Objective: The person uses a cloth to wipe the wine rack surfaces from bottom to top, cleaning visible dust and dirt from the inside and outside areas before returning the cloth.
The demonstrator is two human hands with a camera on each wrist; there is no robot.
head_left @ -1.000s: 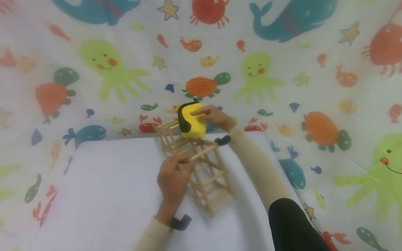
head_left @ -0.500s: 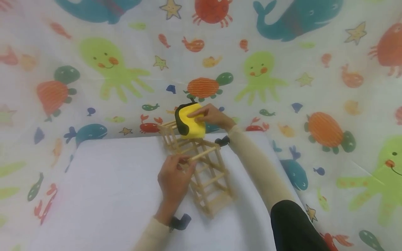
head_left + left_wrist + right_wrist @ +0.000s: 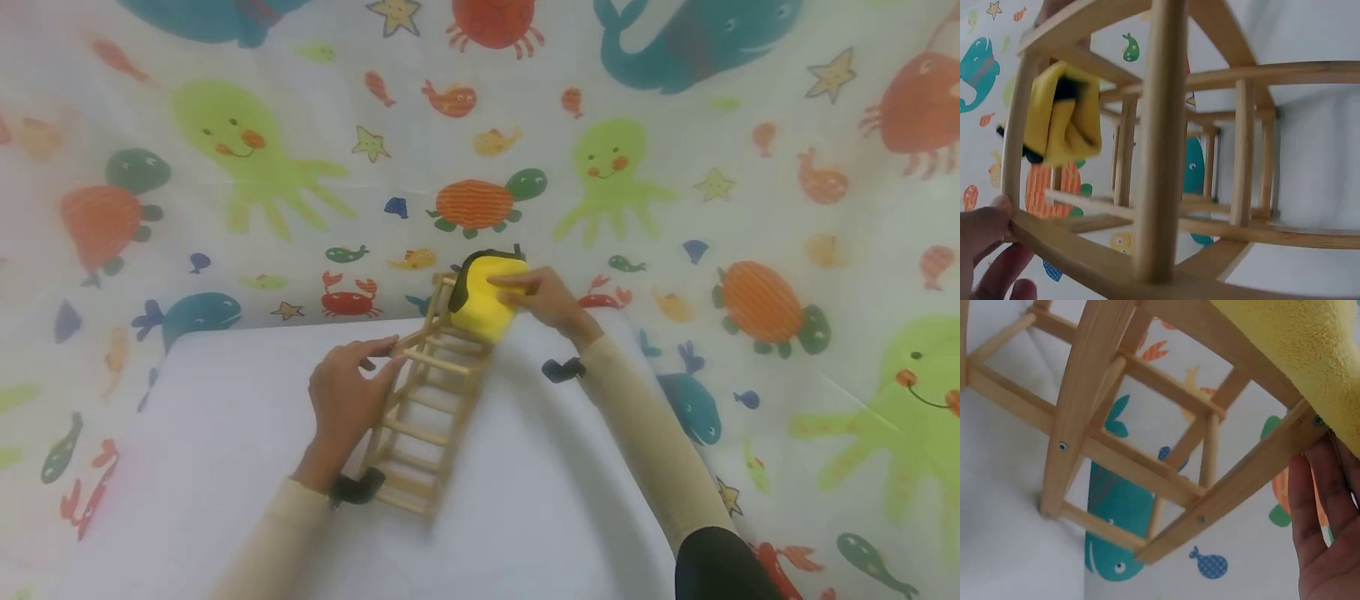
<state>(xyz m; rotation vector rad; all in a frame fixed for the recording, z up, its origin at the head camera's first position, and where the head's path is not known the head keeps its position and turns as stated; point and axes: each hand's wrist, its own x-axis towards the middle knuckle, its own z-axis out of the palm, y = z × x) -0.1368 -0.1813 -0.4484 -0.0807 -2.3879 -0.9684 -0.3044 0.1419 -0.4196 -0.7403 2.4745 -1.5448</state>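
Note:
A small wooden rack (image 3: pixel 420 429) of slats and round rungs stands tilted above the white table. At its upper left corner my left hand (image 3: pixel 348 387) pinches the frame between thumb and fingers; the left wrist view shows that thumb (image 3: pixel 1000 206) against the wood. My right hand (image 3: pixel 551 300) holds a yellow terry cloth (image 3: pixel 487 304) with a dark edge over the rack's far upper end. In the right wrist view the cloth (image 3: pixel 1310 344) lies along a slat, with fingers (image 3: pixel 1329 481) beneath it. The cloth covers part of the rack's top.
The white tabletop (image 3: pixel 240 417) extends around the rack. Behind and beside it hangs a sheet (image 3: pixel 525 158) printed with sea animals. A dark wrist mount sits at each wrist, and a dark band (image 3: pixel 723 567) covers the right forearm.
The rack has swung round, its lower end moving from right to left. My left hand has shifted left and slightly up with it. My right hand and the cloth have moved right.

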